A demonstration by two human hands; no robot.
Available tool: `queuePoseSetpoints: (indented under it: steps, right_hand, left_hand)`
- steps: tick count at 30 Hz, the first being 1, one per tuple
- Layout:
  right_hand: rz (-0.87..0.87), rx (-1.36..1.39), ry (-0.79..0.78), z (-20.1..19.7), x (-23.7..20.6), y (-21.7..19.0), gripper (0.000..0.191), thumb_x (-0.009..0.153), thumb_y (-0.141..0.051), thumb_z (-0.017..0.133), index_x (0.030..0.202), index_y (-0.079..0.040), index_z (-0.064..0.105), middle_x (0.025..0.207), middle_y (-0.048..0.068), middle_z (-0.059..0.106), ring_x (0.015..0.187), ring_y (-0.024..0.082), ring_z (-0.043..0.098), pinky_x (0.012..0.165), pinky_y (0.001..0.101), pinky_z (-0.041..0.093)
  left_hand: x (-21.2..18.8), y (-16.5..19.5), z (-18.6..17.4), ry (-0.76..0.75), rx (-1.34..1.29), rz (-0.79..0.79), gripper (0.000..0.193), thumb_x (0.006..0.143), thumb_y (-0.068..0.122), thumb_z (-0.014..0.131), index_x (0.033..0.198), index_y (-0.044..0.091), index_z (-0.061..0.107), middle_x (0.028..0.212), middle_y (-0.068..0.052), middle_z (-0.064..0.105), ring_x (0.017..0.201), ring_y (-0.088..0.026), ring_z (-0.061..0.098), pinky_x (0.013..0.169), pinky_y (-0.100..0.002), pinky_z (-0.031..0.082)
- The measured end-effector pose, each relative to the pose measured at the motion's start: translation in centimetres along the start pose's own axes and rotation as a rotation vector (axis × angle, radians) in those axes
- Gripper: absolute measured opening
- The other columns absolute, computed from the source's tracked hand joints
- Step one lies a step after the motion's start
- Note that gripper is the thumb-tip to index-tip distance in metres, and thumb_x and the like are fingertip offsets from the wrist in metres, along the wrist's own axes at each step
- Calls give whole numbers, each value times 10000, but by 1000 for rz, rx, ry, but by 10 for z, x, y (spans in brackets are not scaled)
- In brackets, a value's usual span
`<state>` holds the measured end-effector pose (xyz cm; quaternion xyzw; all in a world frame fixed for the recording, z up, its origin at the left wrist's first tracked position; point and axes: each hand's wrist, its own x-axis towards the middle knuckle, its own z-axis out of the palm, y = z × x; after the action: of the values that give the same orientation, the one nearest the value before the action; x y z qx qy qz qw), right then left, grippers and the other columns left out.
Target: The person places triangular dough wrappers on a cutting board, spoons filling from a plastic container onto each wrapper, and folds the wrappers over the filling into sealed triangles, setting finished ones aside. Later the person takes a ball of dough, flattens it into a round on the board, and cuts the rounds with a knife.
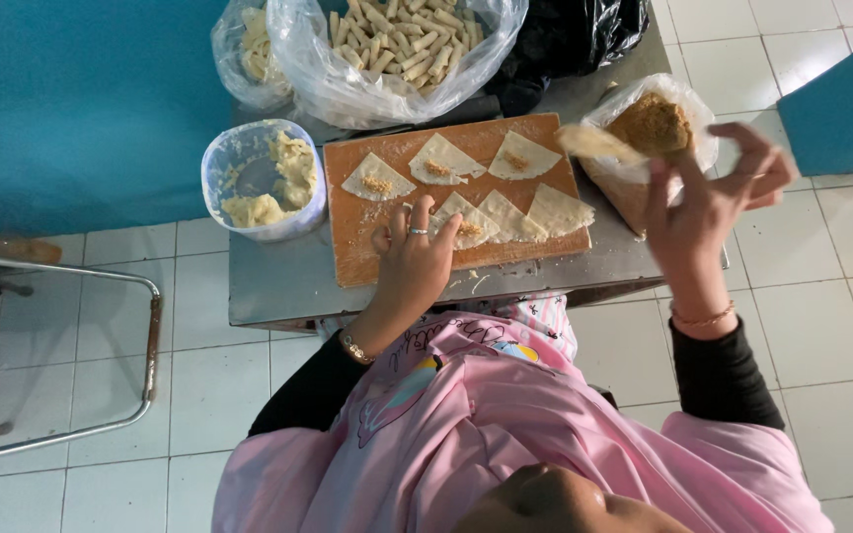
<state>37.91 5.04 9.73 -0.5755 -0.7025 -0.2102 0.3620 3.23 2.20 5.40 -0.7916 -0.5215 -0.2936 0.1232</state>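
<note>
Pastry wrapper [594,143] in right hand [708,212]; brown filling in bag [688,99].

A plastic tub of pale paste [264,180] stands at the metal table's [278,286] left edge; a bag of rolled pieces [397,44] (clear plastic) sits at its far edge.

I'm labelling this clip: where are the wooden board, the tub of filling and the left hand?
wooden board [352,232], head view, bare lower left corner.
tub of filling [217,168], head view, left rim.
left hand [414,259], head view, back of hand.
</note>
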Motion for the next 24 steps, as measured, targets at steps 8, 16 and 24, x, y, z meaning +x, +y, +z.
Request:
queuePoseSetpoints:
  steps: [8,16,24]
  right_hand:
    - [-38,-227,-180,26,24,64,118,1012,-242,689,944,-176,760,1380,69,452,1331,346,281,1034,546,245]
    - [248,240,-335,38,29,81,167,1080,-255,697,998,-141,789,1360,20,553,1262,309,351,1035,459,361]
    - [377,205,-280,18,28,103,229,1103,-197,666,912,-130,771,1286,34,583,1259,281,344,1067,429,306]
  left_hand:
    - [7,2,2,106,-53,-43,171,833,199,798,982,188,715,1213,-1,560,1199,-241,520,974,-489,303]
    - [14,8,-1,151,-109,-25,134,914,249,804,934,170,697,1144,-8,566,1097,-241,532,869,-494,279]
    - [20,20,0,149,-185,-16,106,900,198,769,989,173,718,1183,-8,566,1153,-233,550,940,-514,290]
